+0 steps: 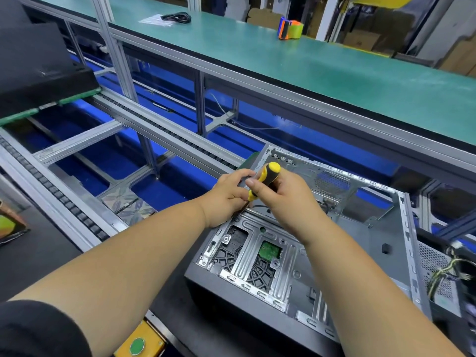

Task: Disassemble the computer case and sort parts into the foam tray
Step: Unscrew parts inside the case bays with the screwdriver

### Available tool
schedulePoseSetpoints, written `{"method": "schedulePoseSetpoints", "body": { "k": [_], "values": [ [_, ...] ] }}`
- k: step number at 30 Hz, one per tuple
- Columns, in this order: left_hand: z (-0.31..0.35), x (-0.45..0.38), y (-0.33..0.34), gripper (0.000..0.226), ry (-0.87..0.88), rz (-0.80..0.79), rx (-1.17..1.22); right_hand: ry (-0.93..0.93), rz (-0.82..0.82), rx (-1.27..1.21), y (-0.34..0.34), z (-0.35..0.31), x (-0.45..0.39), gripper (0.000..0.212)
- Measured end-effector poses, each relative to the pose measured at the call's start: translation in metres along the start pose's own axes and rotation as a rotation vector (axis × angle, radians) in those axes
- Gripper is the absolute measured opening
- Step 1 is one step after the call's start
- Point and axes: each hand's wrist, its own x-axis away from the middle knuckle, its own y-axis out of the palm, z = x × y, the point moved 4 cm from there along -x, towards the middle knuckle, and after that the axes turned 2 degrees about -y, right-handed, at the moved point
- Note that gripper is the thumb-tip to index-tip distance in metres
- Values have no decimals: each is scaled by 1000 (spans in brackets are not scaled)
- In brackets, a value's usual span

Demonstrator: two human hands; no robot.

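R hand [278, 197] fingers curled round screwdriver [265, 180] at case [360, 228] far-left corner, L hand [229, 194] pinching by tip—keep shaft upright, press down w/ steady turns.

Your right hand [280, 199] grips yellow-black screwdriver [265, 177], tip down at computer case [347, 243] rear corner. Your left hand [229, 195] pinches shaft near tip. Case lies open on table [38, 256]; tape dispenser [291, 28] on green shelf [334, 70].

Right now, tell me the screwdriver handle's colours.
Yellow and black, on the screwdriver in the right hand; head view.
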Motion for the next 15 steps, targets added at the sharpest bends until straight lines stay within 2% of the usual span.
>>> {"method": "schedulePoseSetpoints", "body": {
  "k": [5,8,10,15],
  "values": [
    [1,1,0,55,-15,-3,45,-14,-7,21,0,-1,0,17],
    [2,2,-2,49,-23,15,77,-36,-51,31,1,-5,-1,15],
    [5,3,-3,45,-17,22,87,-74,-80,37,1,-8,-2,22],
    [8,6,-4,44,-13,38,60,-65,-144,75,0,-10,-4,18]
  ]
}}
